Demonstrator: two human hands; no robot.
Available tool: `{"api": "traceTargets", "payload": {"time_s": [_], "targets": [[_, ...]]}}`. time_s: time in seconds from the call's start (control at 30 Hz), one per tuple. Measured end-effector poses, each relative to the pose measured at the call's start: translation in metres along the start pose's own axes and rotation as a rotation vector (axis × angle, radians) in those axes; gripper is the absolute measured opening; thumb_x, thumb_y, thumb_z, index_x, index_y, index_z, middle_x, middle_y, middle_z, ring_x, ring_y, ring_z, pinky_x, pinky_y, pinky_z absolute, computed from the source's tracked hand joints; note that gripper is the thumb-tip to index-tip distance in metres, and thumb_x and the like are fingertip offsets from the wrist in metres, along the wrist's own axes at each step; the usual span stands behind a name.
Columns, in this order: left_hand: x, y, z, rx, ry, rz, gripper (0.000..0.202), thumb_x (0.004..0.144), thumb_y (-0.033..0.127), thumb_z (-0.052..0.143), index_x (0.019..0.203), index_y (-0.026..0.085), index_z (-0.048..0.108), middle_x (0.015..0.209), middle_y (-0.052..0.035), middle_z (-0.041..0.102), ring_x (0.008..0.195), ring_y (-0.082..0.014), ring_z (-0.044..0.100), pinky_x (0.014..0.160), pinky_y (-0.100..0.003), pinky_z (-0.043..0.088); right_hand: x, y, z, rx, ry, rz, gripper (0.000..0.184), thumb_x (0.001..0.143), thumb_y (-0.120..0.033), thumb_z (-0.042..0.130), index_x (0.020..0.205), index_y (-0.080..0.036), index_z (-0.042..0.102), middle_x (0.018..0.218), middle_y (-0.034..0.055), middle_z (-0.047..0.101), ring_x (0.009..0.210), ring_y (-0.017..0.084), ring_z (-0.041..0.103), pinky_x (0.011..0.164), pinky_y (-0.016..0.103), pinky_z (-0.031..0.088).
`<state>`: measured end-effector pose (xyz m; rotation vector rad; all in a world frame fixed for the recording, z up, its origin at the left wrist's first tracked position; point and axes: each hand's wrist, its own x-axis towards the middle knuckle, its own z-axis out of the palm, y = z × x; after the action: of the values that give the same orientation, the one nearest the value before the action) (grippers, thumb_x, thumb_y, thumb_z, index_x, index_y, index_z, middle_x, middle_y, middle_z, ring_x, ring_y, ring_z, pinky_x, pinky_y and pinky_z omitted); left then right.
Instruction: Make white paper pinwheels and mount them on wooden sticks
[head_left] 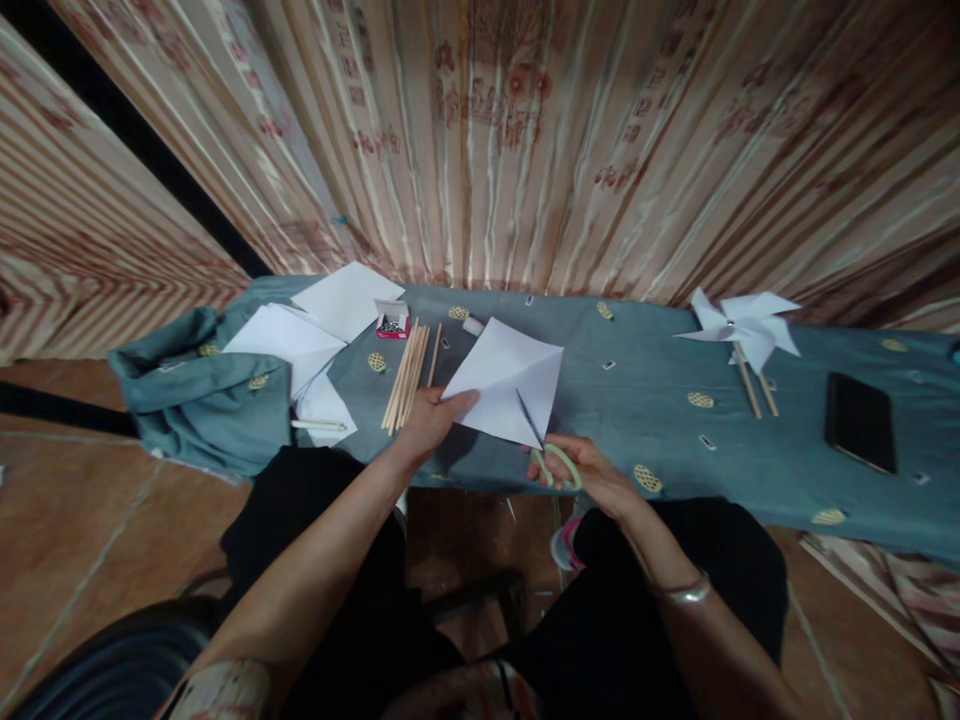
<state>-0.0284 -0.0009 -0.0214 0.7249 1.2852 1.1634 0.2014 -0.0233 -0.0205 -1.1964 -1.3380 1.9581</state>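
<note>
Your left grip (pixel 432 418) pinches a white paper sheet (pixel 508 368) at its left corner. Your right grip (pixel 586 464) holds green-handled scissors (pixel 541 446), one blade showing over the sheet. Wooden sticks (pixel 409 372) lie just beyond your left grip.

Black trousers (pixel 720 560), pale patterned sleeve (pixel 221 692), silver bangle (pixel 690 591), pink-trimmed shoe (pixel 562 547).

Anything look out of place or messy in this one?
Yes: the cloth is bunched up at its left end, partly hiding the papers; elsewhere it lies flatter. White slivers lie on the floor.
</note>
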Motion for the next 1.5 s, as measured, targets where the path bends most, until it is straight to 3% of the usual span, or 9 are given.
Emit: {"api": "traceTargets", "payload": {"time_s": [0.27, 0.43, 0.57, 0.7, 0.87, 1.1, 1.2, 1.33, 1.5], "targets": [[0.004, 0.023, -0.010, -0.100, 0.093, 0.114, 0.041, 0.047, 0.036, 0.086, 0.077, 0.011, 0.072, 0.076, -0.0074, 0.073, 0.070, -0.0195, 0.066, 0.070, -0.031, 0.051, -0.023, -0.005, -0.037, -0.095, -0.096, 0.017, 0.052, 0.068, -0.054, 0.074, 0.103, -0.016, 0.069, 0.073, 0.0040, 0.068, 0.057, 0.012, 0.053, 0.051, 0.023, 0.038], [0.002, 0.018, -0.013, 0.004, 0.026, 0.077, 0.040, 0.049, 0.038, 0.085, 0.076, 0.011, 0.073, 0.074, -0.0082, 0.073, 0.065, -0.0196, 0.065, 0.066, -0.030, 0.050, -0.024, -0.009, -0.050, -0.033, 0.271, -0.180, 0.053, 0.062, -0.054, 0.078, 0.099, -0.017, 0.070, 0.075, 0.0051, 0.068, 0.057, 0.013, 0.053, 0.050, 0.025, 0.039], [-0.003, 0.010, -0.008, 0.165, -0.112, -0.009, 0.025, 0.053, 0.034, 0.081, 0.064, 0.013, 0.072, 0.059, -0.0039, 0.068, 0.053, -0.0149, 0.058, 0.054, -0.025, 0.045, -0.012, -0.011, -0.049, -0.028, 0.587, -0.359, 0.052, 0.057, -0.043, 0.084, 0.102, -0.023, 0.067, 0.086, 0.0040, 0.072, 0.072, 0.016, 0.061, 0.064, 0.028, 0.046], [-0.007, 0.001, 0.000, 0.296, -0.263, -0.044, 0.018, 0.055, 0.030, 0.077, 0.053, 0.014, 0.069, 0.047, 0.0004, 0.060, 0.044, -0.0106, 0.049, 0.044, -0.021, 0.035, -0.007, -0.010, -0.043, -0.145, 0.537, -0.358, 0.059, 0.055, -0.044, 0.084, 0.107, -0.022, 0.065, 0.088, 0.0043, 0.073, 0.075, 0.018, 0.064, 0.070, 0.033, 0.050], [-0.006, -0.008, 0.003, 0.392, -0.358, -0.075, 0.021, 0.057, 0.034, 0.076, 0.057, 0.013, 0.070, 0.048, 0.0012, 0.058, 0.043, -0.0099, 0.047, 0.044, -0.021, 0.031, -0.004, -0.005, -0.039, -0.336, 0.563, -0.300, 0.052, 0.057, -0.044, 0.081, 0.101, -0.018, 0.068, 0.071, 0.0017, 0.070, 0.062, 0.015, 0.060, 0.058, 0.028, 0.047], [0.003, 0.003, 0.004, -0.132, -0.166, -0.102, 0.043, 0.062, 0.050, 0.076, 0.084, 0.012, 0.073, 0.074, -0.0070, 0.071, 0.061, -0.0140, 0.062, 0.059, -0.024, 0.048, 0.004, -0.003, -0.041, -0.058, 0.647, -0.281, 0.048, 0.051, -0.040, 0.082, 0.092, -0.020, 0.067, 0.070, 0.0006, 0.070, 0.062, 0.016, 0.061, 0.060, 0.029, 0.048], [-0.001, 0.003, 0.009, -0.313, -0.120, -0.176, 0.040, 0.069, 0.044, 0.073, 0.095, 0.014, 0.071, 0.087, -0.0096, 0.072, 0.075, -0.0162, 0.067, 0.071, -0.027, 0.052, 0.011, -0.002, -0.036, 0.076, 0.752, -0.316, 0.047, 0.050, -0.040, 0.082, 0.090, -0.021, 0.065, 0.070, -0.0006, 0.070, 0.061, 0.015, 0.060, 0.060, 0.029, 0.048], [-0.018, -0.009, 0.026, -0.225, -0.254, -0.243, 0.051, 0.059, 0.017, 0.083, 0.106, 0.014, 0.066, 0.108, -0.0124, 0.070, 0.092, -0.0199, 0.067, 0.081, -0.031, 0.051, 0.021, 0.004, -0.022, 0.077, 0.781, -0.348, 0.047, 0.054, -0.041, 0.081, 0.093, -0.022, 0.062, 0.070, -0.0008, 0.070, 0.062, 0.016, 0.061, 0.060, 0.029, 0.048], [-0.032, -0.020, 0.044, -0.230, -0.369, -0.164, 0.058, 0.057, 0.025, 0.085, 0.110, 0.016, 0.065, 0.111, -0.0105, 0.069, 0.100, -0.0217, 0.065, 0.089, -0.033, 0.048, 0.025, 0.010, -0.001, -0.092, 0.689, -0.349, 0.045, 0.065, -0.035, 0.075, 0.105, -0.022, 0.061, 0.080, 0.0022, 0.072, 0.074, 0.019, 0.066, 0.068, 0.030, 0.050]]}}
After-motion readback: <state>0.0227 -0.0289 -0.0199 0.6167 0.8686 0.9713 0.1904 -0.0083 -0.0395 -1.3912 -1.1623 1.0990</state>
